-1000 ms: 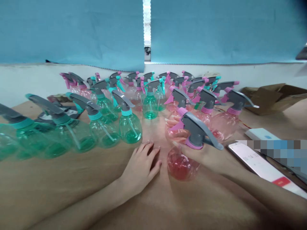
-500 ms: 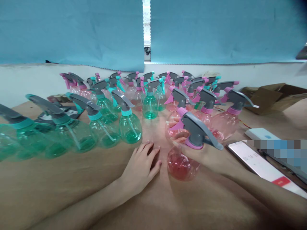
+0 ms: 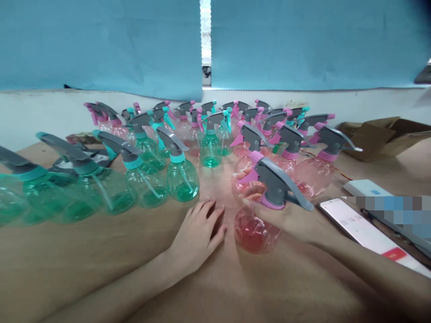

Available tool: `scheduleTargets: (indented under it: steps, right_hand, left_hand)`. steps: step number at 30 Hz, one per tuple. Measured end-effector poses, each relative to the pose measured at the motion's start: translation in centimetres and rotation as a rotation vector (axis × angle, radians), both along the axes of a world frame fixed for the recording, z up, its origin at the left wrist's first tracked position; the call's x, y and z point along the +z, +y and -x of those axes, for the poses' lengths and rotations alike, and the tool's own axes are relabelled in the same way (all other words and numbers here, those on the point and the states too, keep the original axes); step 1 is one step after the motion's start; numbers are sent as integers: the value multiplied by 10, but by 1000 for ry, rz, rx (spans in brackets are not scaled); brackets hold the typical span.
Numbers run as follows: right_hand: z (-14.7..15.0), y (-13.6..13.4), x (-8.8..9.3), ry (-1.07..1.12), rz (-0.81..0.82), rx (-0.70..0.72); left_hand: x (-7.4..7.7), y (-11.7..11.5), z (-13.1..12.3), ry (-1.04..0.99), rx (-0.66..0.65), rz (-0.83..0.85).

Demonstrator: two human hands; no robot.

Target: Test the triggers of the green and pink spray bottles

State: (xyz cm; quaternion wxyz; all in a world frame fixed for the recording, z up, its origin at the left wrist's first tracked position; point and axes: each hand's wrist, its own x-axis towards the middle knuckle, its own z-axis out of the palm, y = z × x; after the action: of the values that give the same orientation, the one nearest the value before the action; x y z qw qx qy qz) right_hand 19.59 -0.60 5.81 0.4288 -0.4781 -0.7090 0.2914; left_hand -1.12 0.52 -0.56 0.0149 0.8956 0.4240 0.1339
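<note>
My right hand (image 3: 269,211) is wrapped round the upper body of a pink spray bottle (image 3: 252,231), just under its pink collar. This bottle stands upright on the table and has a grey-and-pink trigger head. My left hand (image 3: 198,231) lies palm down on the wood to its left, fingers loosely spread and nothing in them. The nearest thing beyond those fingers is a green spray bottle (image 3: 183,181) with a turquoise collar. Behind my right hand, more pink spray bottles (image 3: 316,175) stand close together, partly hiding each other.
A row of green spray bottles (image 3: 114,193) runs along the left. Several pink and green ones crowd the back of the table (image 3: 141,278). To the right lie a phone (image 3: 363,229), a white box (image 3: 367,187) and an open cardboard box (image 3: 380,137). Blue curtains (image 3: 101,45) hang behind.
The digits on the phone's screen have advanced. Both hands and the bottles stay practically where they were.
</note>
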Motion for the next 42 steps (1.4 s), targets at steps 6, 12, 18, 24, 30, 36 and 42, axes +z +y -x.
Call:
scheduleTargets:
  steps: [6, 12, 18, 24, 30, 36, 42]
  right_hand:
    - [1, 1, 1, 83, 56, 53]
    - [3, 0, 7, 99, 73, 81]
    - [1, -4, 20, -82, 100, -28]
    - [7, -8, 32, -106, 52, -104]
    - [6, -5, 29, -144, 24, -88]
    - [3, -2, 18, -69, 87, -17]
    - [7, -3, 20, 8, 114, -26]
  left_hand:
    - [-1, 0, 0, -14, -5, -17]
    - [-1, -1, 1, -20, -9, -19]
    - [1, -1, 0, -22, -2, -19]
    - [2, -1, 0, -15, -4, -4]
    - [1, -1, 0, -25, -7, -14]
    - [1, -1, 0, -16, 2, -17]
    - [1, -1, -1, 9, 5, -7]
